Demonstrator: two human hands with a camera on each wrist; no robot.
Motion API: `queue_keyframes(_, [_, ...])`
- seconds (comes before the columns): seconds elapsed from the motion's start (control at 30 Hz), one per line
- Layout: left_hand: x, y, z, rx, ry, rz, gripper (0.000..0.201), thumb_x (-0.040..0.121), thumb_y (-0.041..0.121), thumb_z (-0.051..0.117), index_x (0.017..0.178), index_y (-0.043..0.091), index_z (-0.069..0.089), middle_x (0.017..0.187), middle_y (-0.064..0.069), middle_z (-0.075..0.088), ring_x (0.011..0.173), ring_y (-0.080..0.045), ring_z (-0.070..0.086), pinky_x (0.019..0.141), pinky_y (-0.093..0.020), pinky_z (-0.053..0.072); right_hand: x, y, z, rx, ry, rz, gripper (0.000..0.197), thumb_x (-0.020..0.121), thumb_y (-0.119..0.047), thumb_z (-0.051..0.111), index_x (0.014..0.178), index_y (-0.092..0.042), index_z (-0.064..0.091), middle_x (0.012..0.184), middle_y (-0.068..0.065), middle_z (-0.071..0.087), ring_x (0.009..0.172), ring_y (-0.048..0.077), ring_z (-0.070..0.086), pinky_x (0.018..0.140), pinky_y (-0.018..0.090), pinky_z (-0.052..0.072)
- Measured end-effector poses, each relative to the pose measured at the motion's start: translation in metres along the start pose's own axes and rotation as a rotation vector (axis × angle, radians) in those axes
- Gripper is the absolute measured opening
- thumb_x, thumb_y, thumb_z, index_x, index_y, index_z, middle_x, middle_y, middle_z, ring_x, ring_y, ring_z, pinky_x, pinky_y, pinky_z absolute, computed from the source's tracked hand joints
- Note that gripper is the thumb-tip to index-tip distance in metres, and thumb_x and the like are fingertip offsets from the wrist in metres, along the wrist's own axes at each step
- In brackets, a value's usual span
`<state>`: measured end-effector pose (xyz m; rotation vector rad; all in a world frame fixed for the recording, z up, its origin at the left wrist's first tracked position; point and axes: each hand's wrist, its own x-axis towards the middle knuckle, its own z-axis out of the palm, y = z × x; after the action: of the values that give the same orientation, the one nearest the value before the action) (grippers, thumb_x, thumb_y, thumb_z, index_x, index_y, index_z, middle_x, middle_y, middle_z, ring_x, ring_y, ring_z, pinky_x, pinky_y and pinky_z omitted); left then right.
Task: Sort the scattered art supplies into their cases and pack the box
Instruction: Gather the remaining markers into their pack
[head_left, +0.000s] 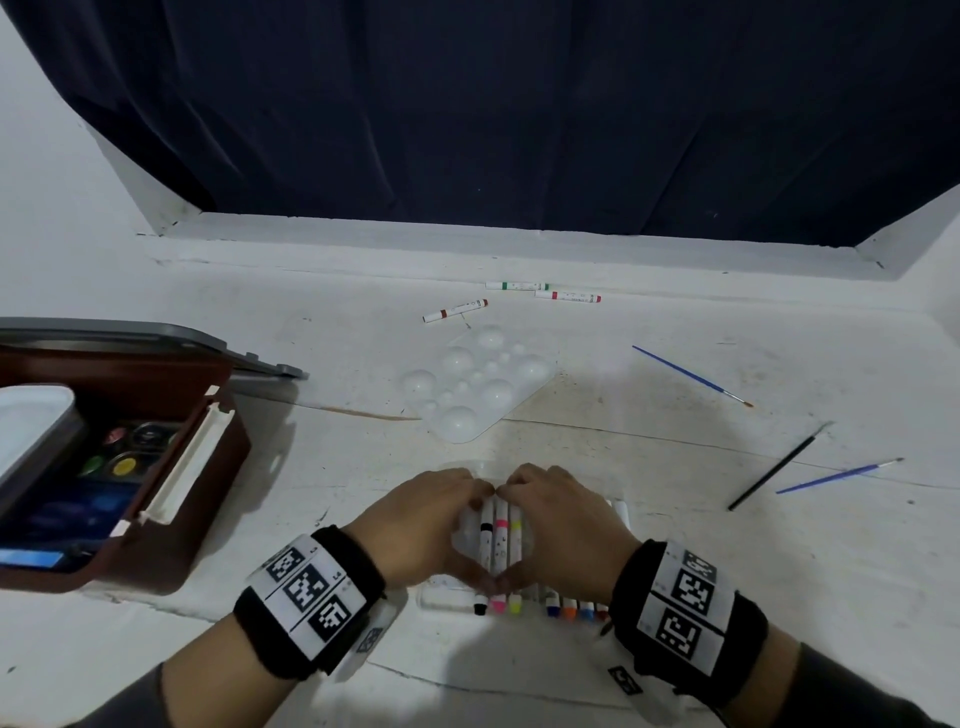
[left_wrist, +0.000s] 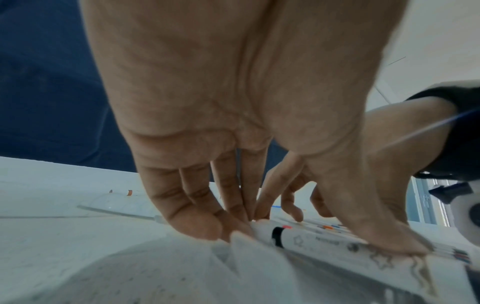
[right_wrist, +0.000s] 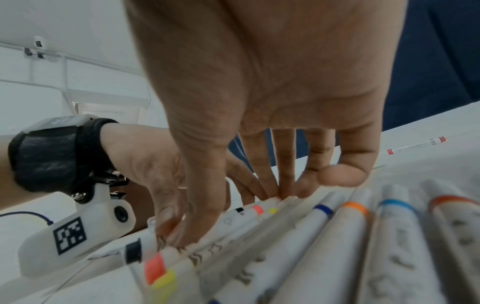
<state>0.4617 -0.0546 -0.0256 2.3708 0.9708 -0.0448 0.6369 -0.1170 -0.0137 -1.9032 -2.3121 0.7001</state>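
Surface: white table (head_left: 675, 519), three loose markers (head_left: 455, 310) at the far edge.
Hands: left hand (head_left: 415, 525) and right hand (head_left: 566, 525), fingers curled, pinched the marker row (head_left: 500, 540) in its clear tray (head_left: 441, 600).
Risk: uneven squeeze could pop markers out.

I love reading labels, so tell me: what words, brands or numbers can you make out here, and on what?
None can be read.
Markers: small printed symbols and one blurred word, unreadable.
Loose markers farther back: print too small.
Wristbands: black-and-white square codes, no letters.
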Motion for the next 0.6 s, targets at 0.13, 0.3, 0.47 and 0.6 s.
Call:
queue_keyframes(0.13, [0.004,-0.002,0.001,0.009,0.027,-0.006,0.071,0.054,0.062,0.088,0.111,0.031,0.059,0.1,0.014,0.059,0.09,-0.004,0.056,0.083,-0.025,0.048,0.0,0.0,0.001,-0.037,-0.005,0.01,0.057,0.068,-0.06,0.077,0.113,-0.029,0.058,0.11,-0.006,0.051,0.101,0.015,0.046,0.077,0.029,0.048])
queue_keyframes(0.3, [0.006,-0.002,0.002,0.088,0.013,0.004,0.07,0.056,0.063,0.086,0.109,0.029,0.055,0.1,0.014,0.056,0.089,-0.005,0.054,0.077,-0.023,0.045,0.003,0.002,0.005,-0.098,-0.006,0.022,0.065,0.064,-0.064,0.077,0.113,-0.027,0.054,0.107,-0.008,0.049,0.098,0.014,0.045,0.078,0.034,0.051])
queue_keyframes(0.47, [0.006,0.001,0.0,0.189,0.016,0.004,0.073,0.055,0.069,0.083,0.109,0.03,0.053,0.099,0.015,0.054,0.087,-0.006,0.053,0.071,-0.021,0.039,0.009,-0.001,-0.002,-0.143,-0.016,0.015,0.066,0.062,-0.057,0.082,0.112,-0.024,0.053,0.107,-0.006,0.051,0.098,0.016,0.05,0.074,0.03,0.043])
queue_keyframes(0.6, [0.008,0.001,-0.002,0.251,0.005,0.015,0.077,0.056,0.073,0.08,0.112,0.027,0.054,0.101,0.014,0.054,0.086,-0.006,0.052,0.068,-0.02,0.033,0.013,0.001,-0.002,-0.115,-0.018,0.016,0.068,0.058,-0.057,0.084,0.111,-0.026,0.053,0.105,-0.008,0.051,0.091,0.013,0.05,0.074,0.029,0.045])
